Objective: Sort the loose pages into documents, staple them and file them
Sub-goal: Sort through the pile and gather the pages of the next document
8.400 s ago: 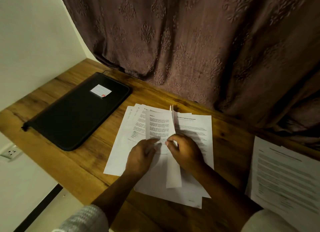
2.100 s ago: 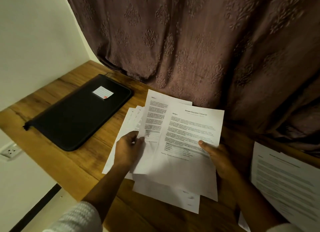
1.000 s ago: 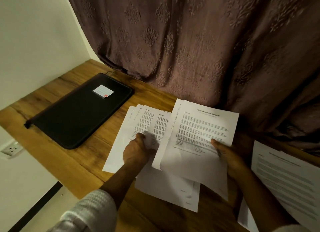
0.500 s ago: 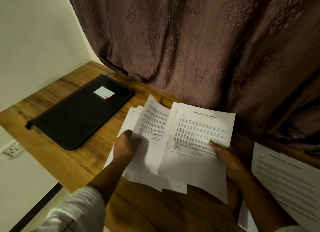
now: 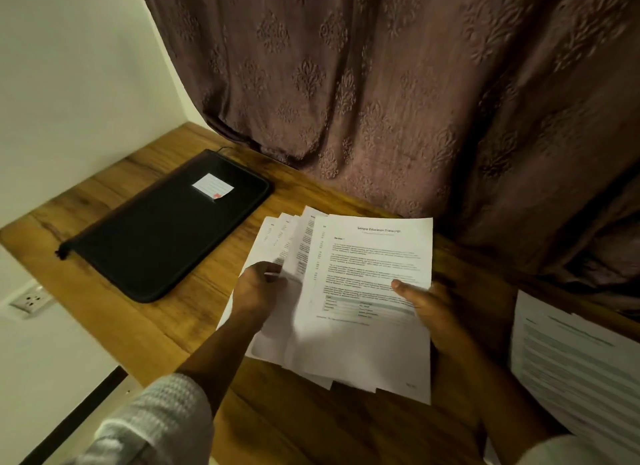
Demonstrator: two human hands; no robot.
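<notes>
Sorting is being done: fanned loose pages [image 5: 280,236] are being pinched by the left hand [image 5: 258,291] over the table [image 5: 138,326], a titled sheaf [image 5: 374,256] by the right hand [image 5: 426,305]. Stapling and filing in the closed black folder [image 5: 166,232] are seemingly being awaited.

One head-worn view, facing forward and down over our desk.

We look from above the near edge of the wooden desk [image 5: 298,196], close in. Our left hand [image 5: 258,291] and right hand [image 5: 426,301] sit in the lower middle with the pages [image 5: 374,256] they hold, and both forearms enter from the bottom edge. The wide lens bends the desk edges. The black folder [image 5: 162,229] lies at left, the curtain [image 5: 381,83] closes the far side, the wall [image 5: 69,66] fills the upper left, and the right edge cuts off another paper stack [image 5: 571,367].
</notes>
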